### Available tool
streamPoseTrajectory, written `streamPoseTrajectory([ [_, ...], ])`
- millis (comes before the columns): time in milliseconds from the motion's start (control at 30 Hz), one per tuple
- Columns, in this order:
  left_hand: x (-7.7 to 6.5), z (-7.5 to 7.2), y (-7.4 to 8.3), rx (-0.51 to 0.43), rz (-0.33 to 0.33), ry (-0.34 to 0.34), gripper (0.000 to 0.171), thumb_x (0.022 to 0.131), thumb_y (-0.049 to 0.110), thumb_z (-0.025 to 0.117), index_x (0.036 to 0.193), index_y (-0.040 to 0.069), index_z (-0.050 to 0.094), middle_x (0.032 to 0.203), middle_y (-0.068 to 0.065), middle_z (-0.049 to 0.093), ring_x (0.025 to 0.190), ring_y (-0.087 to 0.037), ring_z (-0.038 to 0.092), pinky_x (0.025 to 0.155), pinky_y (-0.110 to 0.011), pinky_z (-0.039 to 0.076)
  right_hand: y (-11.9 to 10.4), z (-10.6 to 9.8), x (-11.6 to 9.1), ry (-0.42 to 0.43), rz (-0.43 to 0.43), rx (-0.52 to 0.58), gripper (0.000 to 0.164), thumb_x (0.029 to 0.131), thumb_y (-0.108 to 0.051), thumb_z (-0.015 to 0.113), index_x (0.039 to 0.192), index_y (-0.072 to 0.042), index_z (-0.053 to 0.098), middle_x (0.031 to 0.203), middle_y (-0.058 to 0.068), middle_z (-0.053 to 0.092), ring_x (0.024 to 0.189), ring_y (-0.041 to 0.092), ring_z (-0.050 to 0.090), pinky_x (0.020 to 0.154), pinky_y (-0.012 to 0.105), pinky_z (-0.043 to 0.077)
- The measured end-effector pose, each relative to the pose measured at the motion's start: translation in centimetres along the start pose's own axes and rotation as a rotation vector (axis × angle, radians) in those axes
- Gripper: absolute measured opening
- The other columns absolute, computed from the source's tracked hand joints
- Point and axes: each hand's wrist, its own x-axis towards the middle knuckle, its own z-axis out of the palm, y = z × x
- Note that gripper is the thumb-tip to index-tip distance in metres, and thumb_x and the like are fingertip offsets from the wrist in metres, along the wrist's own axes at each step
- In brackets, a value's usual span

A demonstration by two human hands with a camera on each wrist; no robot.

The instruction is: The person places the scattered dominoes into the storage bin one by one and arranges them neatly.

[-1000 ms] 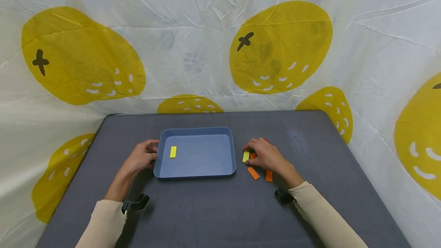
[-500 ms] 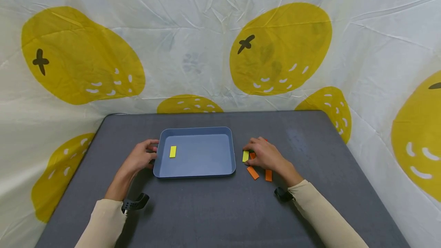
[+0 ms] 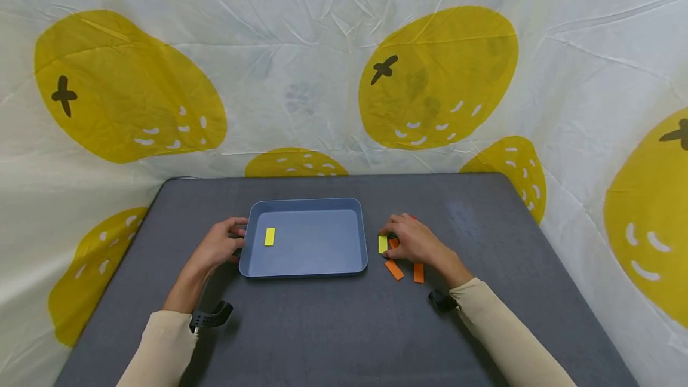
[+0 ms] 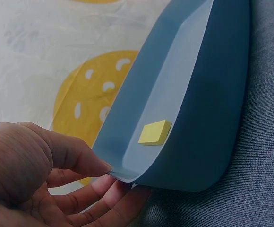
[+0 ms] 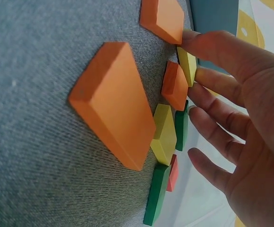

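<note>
My left hand (image 3: pixel 219 245) is at the near-left end of a blue-grey tray (image 3: pixel 306 274). Its thumb presses on the rim and the fingers curl beneath, gripping the tray's edge, as the left wrist view shows. Inside the tray, toward the left, lies one yellow block (image 4: pixel 151 134). To the right of the tray, my right hand (image 3: pixel 414 240) pinches another yellow block (image 5: pixel 187 66) between thumb and fingertips, close to the table. Next to that block lies an orange block (image 5: pixel 175 86). The right palm hides part of the block group in the head view.
Two more orange blocks (image 3: pixel 395 270) (image 3: pixel 418 273) lie nearer the person. Around the right hand are a yellow block (image 5: pixel 164 135), two green blocks (image 5: pixel 157 194) (image 5: pixel 181 130) and a red block (image 5: pixel 173 172). The grey table (image 3: pixel 333 339) ends at a lemon-print curtain (image 3: pixel 301 88).
</note>
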Motion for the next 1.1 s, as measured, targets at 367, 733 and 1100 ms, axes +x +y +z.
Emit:
streamPoseTrajectory([
  [367,0.1,0.1,0.0,-0.008,-0.004,0.002,0.058,0.097,-0.002,0.053,0.153,-0.002,0.038,0.133,-0.031,0.048,0.108,-0.04,0.059,0.074,-0.047,0.061,0.0,-0.5,0.4,-0.03,0.017,0.086,0.043,0.082,-0.028,0.084,0.121,-0.011,0.074,0.106,0.003,0.063,0.092,0.018,0.052,0.077,0.035,0.047],
  [733,0.2,0.1,0.0,-0.002,-0.007,0.006,0.057,0.097,-0.003,0.053,0.152,-0.002,0.038,0.132,-0.03,0.048,0.108,-0.04,0.058,0.075,-0.048,0.061,-0.6,-1.6,1.0,-0.049,0.027,0.103,0.043,0.085,-0.026,0.083,0.124,-0.011,0.072,0.113,0.004,0.062,0.1,0.025,0.058,0.076,0.035,0.049],
  [1100,0.2,0.1,0.1,0.002,-0.009,0.006,0.058,0.097,-0.003,0.054,0.152,-0.003,0.038,0.131,-0.03,0.049,0.108,-0.04,0.058,0.075,-0.048,0.061,-1.0,-2.6,1.8,-0.031,0.01,0.088,0.041,0.084,-0.028,0.083,0.122,-0.014,0.072,0.11,0.003,0.062,0.098,0.023,0.059,0.076,0.035,0.051],
])
